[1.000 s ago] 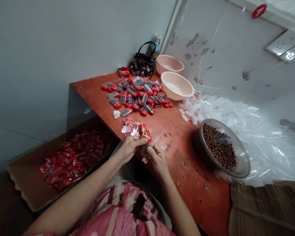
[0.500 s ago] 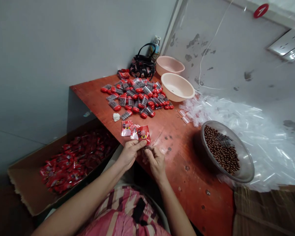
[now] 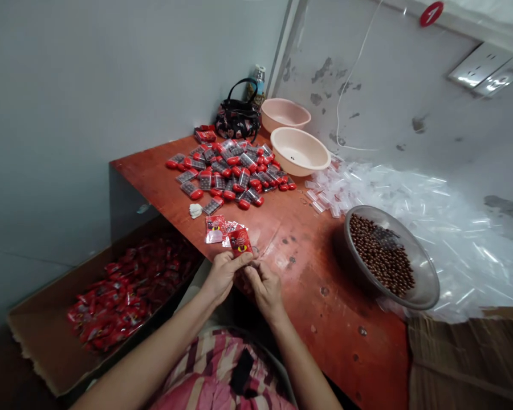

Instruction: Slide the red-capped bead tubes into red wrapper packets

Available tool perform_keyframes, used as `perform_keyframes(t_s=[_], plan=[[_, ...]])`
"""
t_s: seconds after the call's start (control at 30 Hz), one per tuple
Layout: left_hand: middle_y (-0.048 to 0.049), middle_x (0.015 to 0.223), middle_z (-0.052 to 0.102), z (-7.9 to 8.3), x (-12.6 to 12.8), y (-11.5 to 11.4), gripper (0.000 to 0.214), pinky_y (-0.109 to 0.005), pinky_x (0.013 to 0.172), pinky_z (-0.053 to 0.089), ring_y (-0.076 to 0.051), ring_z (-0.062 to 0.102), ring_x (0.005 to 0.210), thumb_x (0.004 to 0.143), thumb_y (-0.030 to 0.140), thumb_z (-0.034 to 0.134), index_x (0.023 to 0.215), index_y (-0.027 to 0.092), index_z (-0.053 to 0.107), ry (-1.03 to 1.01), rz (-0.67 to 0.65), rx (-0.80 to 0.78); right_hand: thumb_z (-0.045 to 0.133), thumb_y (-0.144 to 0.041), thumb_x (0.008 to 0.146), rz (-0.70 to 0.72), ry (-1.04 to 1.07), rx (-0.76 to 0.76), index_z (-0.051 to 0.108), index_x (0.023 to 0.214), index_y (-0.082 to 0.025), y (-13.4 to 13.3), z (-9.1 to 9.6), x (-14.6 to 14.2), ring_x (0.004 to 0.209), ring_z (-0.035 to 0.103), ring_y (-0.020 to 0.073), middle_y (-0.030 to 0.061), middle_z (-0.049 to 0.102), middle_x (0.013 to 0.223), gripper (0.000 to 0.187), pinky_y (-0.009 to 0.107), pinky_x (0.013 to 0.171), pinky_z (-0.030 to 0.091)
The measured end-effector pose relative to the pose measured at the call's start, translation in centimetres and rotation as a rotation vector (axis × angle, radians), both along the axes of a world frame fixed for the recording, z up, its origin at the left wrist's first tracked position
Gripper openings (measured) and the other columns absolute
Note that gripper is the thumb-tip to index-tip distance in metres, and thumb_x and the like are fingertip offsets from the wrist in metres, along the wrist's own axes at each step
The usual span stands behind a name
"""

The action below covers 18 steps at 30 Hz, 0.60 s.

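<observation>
My left hand (image 3: 224, 276) pinches a red printed packet (image 3: 240, 241) between thumb and fingers, just over the table's front edge. Close against its lower end is my right hand (image 3: 264, 287), thumb and fingers closed; what they grip is hidden. Two more printed packets lie beyond, a red-and-pink packet (image 3: 215, 229) and a silvery one (image 3: 232, 228) partly under the held packet. Farther back spreads a pile of clear cases with red caps (image 3: 235, 171), dark beads showing inside. A small white lump (image 3: 195, 210) sits beside the pile.
On the red table (image 3: 308, 245) stands a grey bowl (image 3: 430, 285) of brown beads (image 3: 380, 256), with heaped clear plastic pieces (image 3: 465, 245) behind. Two pale basins, one pink (image 3: 284, 108) and one cream (image 3: 299, 151), adjoin a handbag (image 3: 238, 121). A cardboard box (image 3: 38, 347) of red packets (image 3: 115, 302) is lower left.
The camera view has shifted slightly, moving the table's contents leftward. Both hands stay together at the red packet, which now tilts more to the left.
</observation>
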<state>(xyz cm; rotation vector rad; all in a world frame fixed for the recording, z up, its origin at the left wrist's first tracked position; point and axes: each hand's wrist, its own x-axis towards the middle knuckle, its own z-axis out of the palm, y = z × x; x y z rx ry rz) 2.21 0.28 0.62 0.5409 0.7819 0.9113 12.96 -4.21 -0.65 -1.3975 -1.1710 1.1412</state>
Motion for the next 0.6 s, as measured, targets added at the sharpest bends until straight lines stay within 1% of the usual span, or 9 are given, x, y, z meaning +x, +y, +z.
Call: perform_keyframes(t_s=[0.1, 0.17, 0.2, 0.27, 0.33, 0.43, 0.5, 0.6], plan=[[-0.0004, 0.047, 0.056, -0.5, 0.0, -0.5, 0.027, -0.022, 0.035, 0.035, -0.01, 0.046, 0.034, 0.068, 0.032, 0.063, 0.079, 0.008, 0.064, 0.037, -0.046, 0.039, 0.051, -0.036, 0.08, 0.031, 0.255, -0.081, 0.053, 0.077, -0.017, 0.0, -0.6, -0.2, 0.036, 0.046, 0.0069, -0.0043, 0.054, 0.051, 0.019, 0.017, 0.036, 0.036], [0.0019, 0.043, 0.051, -0.7, -0.2, -0.9, 0.024, -0.023, 0.034, 0.034, -0.009, 0.043, 0.032, 0.068, 0.033, 0.063, 0.072, 0.009, 0.062, 0.049, -0.044, 0.06, 0.051, -0.037, 0.08, 0.036, 0.388, -0.118, 0.051, 0.073, -0.016, 0.0, -0.9, -0.3, 0.035, 0.046, 0.0061, -0.0028, 0.056, 0.055, 0.022, 0.016, 0.033, 0.035], [0.0021, 0.043, 0.05, -0.7, -0.3, -1.1, 0.024, -0.023, 0.035, 0.036, -0.01, 0.044, 0.033, 0.068, 0.033, 0.062, 0.069, 0.009, 0.061, 0.04, -0.038, 0.064, 0.051, -0.037, 0.079, 0.026, 0.412, -0.123, 0.051, 0.073, -0.015, 0.0, -1.0, -0.3, 0.035, 0.046, 0.0059, -0.0026, 0.057, 0.055, 0.022, 0.016, 0.033, 0.035], [0.0009, 0.048, 0.052, -0.6, -0.5, -1.3, 0.025, -0.025, 0.038, 0.039, -0.011, 0.048, 0.038, 0.071, 0.035, 0.059, 0.068, 0.01, 0.059, -0.007, -0.012, 0.063, 0.052, -0.036, 0.079, -0.002, 0.375, -0.118, 0.053, 0.078, -0.015, 0.0, -0.9, -0.3, 0.036, 0.047, 0.006, -0.0036, 0.055, 0.053, 0.022, 0.016, 0.035, 0.037], [-0.001, 0.054, 0.056, -0.6, -0.6, -1.4, 0.026, -0.026, 0.04, 0.041, -0.012, 0.051, 0.043, 0.074, 0.036, 0.056, 0.071, 0.011, 0.058, -0.051, 0.041, 0.064, 0.053, -0.036, 0.078, -0.011, 0.277, -0.114, 0.055, 0.086, -0.014, 0.0, -0.6, -0.4, 0.038, 0.048, 0.0066, -0.0048, 0.053, 0.049, 0.023, 0.016, 0.037, 0.038], [-0.0003, 0.053, 0.055, -0.7, -0.4, -1.5, 0.024, -0.024, 0.038, 0.039, -0.011, 0.049, 0.041, 0.073, 0.035, 0.057, 0.066, 0.011, 0.057, -0.018, 0.117, 0.071, 0.053, -0.036, 0.078, -0.027, 0.169, -0.097, 0.057, 0.09, -0.014, 0.0, -0.3, -0.6, 0.039, 0.048, 0.0069, -0.0046, 0.053, 0.05, 0.025, 0.016, 0.038, 0.039], [0.0017, 0.048, 0.051, -1.0, -0.2, -1.6, 0.025, -0.023, 0.035, 0.037, -0.01, 0.046, 0.037, 0.072, 0.034, 0.058, 0.062, 0.012, 0.056, 0.039, 0.147, 0.076, 0.053, -0.036, 0.078, -0.065, 0.169, -0.076, 0.056, 0.089, -0.014, -0.1, -0.3, -0.8, 0.04, 0.048, 0.0066, -0.0043, 0.054, 0.052, 0.024, 0.016, 0.038, 0.039], [0.0027, 0.046, 0.05, -1.0, -0.1, -1.9, 0.025, -0.023, 0.033, 0.035, -0.01, 0.045, 0.035, 0.072, 0.035, 0.058, 0.063, 0.012, 0.056, 0.091, 0.176, 0.097, 0.054, -0.036, 0.078, -0.093, 0.293, -0.09, 0.051, 0.087, -0.015, 0.0, -0.5, -1.2, 0.038, 0.049, 0.0066, -0.0037, 0.055, 0.056, 0.023, 0.016, 0.034, 0.038]])
